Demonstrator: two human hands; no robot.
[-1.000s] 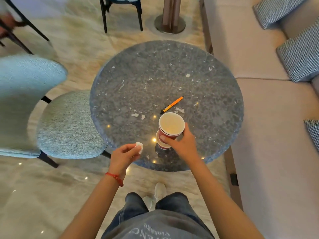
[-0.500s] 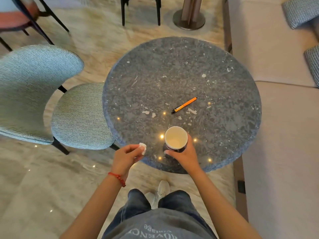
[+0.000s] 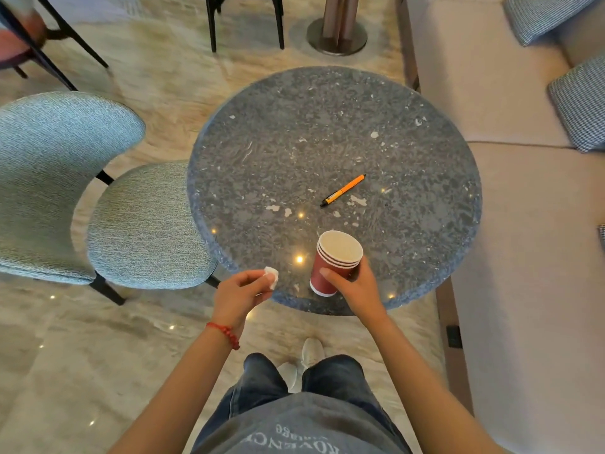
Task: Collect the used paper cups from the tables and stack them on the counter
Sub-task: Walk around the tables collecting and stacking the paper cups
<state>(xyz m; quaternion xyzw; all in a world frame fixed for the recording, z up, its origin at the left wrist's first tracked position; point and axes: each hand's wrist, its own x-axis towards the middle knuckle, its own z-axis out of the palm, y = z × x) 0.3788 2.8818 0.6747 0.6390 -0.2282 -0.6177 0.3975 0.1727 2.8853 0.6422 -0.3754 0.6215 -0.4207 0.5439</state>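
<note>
A stack of red paper cups [image 3: 330, 263] with white rims, nested one in another, is tilted over the near edge of the round grey stone table [image 3: 327, 142]. My right hand [image 3: 353, 286] grips the stack around its side from the right. My left hand [image 3: 240, 291] is just left of it at the table's edge and pinches a small crumpled white tissue [image 3: 271, 276] between thumb and fingers. Whether the stack's base touches the tabletop I cannot tell.
An orange pen [image 3: 343, 190] lies near the table's middle. A light blue upholstered chair [image 3: 98, 204] stands at the left, a beige sofa [image 3: 523, 257] with checked cushions [image 3: 579, 103] at the right. A metal table base [image 3: 337, 34] and dark chair legs stand beyond.
The cup stack dipped close to the tabletop half a second ago and is now tilted with its red side showing. My left hand has kept hold of the tissue.
</note>
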